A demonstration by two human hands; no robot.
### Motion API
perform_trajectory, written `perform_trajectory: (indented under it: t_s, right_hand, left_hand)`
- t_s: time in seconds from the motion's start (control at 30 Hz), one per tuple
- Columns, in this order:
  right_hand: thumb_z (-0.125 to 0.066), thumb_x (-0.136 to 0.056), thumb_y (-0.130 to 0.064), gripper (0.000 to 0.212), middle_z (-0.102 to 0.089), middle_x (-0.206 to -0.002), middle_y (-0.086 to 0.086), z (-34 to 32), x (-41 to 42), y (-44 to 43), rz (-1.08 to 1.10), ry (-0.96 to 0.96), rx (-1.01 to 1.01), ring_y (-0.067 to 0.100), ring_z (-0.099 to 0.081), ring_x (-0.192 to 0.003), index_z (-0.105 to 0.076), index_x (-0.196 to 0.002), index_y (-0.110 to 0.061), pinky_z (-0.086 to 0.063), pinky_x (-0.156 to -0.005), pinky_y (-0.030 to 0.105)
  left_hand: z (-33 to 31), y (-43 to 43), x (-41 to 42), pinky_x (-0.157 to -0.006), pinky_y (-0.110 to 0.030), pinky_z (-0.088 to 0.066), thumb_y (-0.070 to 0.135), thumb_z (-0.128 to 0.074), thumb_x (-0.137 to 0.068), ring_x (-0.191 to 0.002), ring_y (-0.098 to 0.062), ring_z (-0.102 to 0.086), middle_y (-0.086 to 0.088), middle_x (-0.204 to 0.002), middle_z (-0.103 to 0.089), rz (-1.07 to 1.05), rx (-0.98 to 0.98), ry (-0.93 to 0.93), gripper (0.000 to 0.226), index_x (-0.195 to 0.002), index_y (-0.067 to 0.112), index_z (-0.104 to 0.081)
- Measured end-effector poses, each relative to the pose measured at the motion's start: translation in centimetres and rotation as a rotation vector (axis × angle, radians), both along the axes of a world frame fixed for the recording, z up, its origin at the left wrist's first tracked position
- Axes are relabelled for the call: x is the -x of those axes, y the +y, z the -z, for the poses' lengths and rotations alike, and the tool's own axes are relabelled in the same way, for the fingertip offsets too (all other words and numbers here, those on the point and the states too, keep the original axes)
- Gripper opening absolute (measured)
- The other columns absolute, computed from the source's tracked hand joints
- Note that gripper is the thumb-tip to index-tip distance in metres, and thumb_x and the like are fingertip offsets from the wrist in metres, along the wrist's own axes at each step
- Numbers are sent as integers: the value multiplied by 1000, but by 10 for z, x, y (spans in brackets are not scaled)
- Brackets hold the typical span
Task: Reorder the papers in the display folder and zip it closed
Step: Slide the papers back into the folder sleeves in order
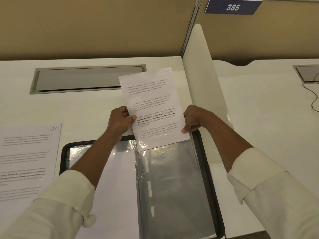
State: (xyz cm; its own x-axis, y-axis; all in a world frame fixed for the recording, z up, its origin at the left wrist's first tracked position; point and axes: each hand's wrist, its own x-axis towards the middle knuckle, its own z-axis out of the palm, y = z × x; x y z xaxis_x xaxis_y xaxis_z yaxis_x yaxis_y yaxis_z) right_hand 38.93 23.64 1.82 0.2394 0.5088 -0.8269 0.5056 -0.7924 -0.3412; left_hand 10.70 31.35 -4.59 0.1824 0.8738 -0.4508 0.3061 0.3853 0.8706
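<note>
Person's arms, two, both clothed alike.

1. The left sleeve (57,204): long, cream-white woven cloth, ending at mid-forearm. The cuff is turned over in a broad band with a stitched edge. A small rounded knob, button-like, sits at the cuff's near right corner.
2. The right sleeve (269,187): same cream-white cloth. The cuff is folded back in a broad band, with a seam line along it and a short open slit on its near left edge.
3. The forearms: bare beyond both cuffs.
4. The left hand (120,121) and the right hand (193,118): bare, a thumbnail showing on each.
</note>
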Motion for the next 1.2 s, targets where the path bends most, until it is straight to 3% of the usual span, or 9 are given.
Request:
perform_trajectory:
  t_s: [0.13, 0.23, 0.4, 0.53, 0.67, 0.83, 0.97, 1.1, 1.2]
  right_hand:
    - [-96, -69, -3, 40, -76, -98, 21, 4, -1, -2, 204, -8, -169, 30, -74, -88, -69, -96, 11, -65, -76, 42]
    - [-95, -75, -10, 39, -75, -98, 19, 15, 0, -3, 351, 3, -346, 26, -74, -87, -67, -96, 6, -64, -82, 46]
    - [-91, -78, -7, 25, -76, -101, 12, 35, 3, -8, 438, -62, -431, 31, -75, -95, -68, -87, -6, -63, -89, 52]
    - [-90, -79, -6, 29, -75, -109, 16, 38, 2, -16, 367, -90, -329, 34, -72, -103, -73, -101, 3, -60, -96, 50]
    - [-88, -80, 0, 28, -75, -114, 17, 33, -3, -18, 362, -64, -318, 33, -72, -104, -72, -102, 2, -60, -96, 47]
    - [-89, -79, -1, 34, -74, -116, 11, 25, -2, -12, 531, 28, -472, 30, -73, -103, -63, -91, -18, -61, -94, 49]
    - [-87, -83, -2, 34, -71, -112, 10, 27, 1, -9, 564, -7, -554, 26, -70, -100, -61, -102, -15, -59, -92, 39]
    - [-88, -82, -4, 33, -75, -111, 11, 30, -1, -10, 432, -84, -516, 28, -72, -99, -68, -106, -12, -60, -89, 39]
    - [-88, -81, -4, 36, -74, -110, 10, 26, -5, -12, 350, -125, -494, 28, -70, -98, -72, -113, -7, -57, -86, 35]
  left_hand:
    - [-3, -7, -4, -92, -42, -64, -5, -75, -93, -95, -21, -77, -5, -104, -80, 50, 16, -3, 27, -111, 16, -74]
    - [-5, -9, -8, -88, -40, -65, -4, -77, -92, -94, -21, -78, -4, -103, -80, 93, 52, 58, 24, -105, 15, -74]
    - [-5, -13, -10, -85, -46, -67, -7, -84, -83, -90, -27, -79, -8, -100, -80, 119, 199, 171, 24, -103, 2, -73]
    - [-13, -3, -13, -78, -43, -68, 3, -91, -80, -87, -29, -81, -12, -103, -80, 35, 230, 70, 30, -90, 0, -63]
    - [-15, 8, -21, -84, -46, -67, 2, -90, -82, -92, -34, -79, -16, -107, -77, -22, 191, 92, 31, -88, 7, -60]
    - [-17, 2, -24, -80, -40, -67, -2, -90, -79, -87, -27, -78, -11, -100, -78, 207, 209, 244, 34, -105, 0, -69]
    - [-16, -3, -19, -81, -39, -67, -2, -94, -73, -84, -25, -79, -9, -94, -80, 274, 212, 296, 37, -101, -6, -72]
    - [-23, 5, -18, -69, -33, -62, 17, -95, -78, -72, -23, -77, -13, -85, -80, 182, 212, 219, 31, -88, 4, -69]
    - [-27, 14, -21, -70, -34, -60, 14, -91, -84, -70, -24, -76, -17, -89, -78, 111, 178, 146, 29, -87, 10, -62]
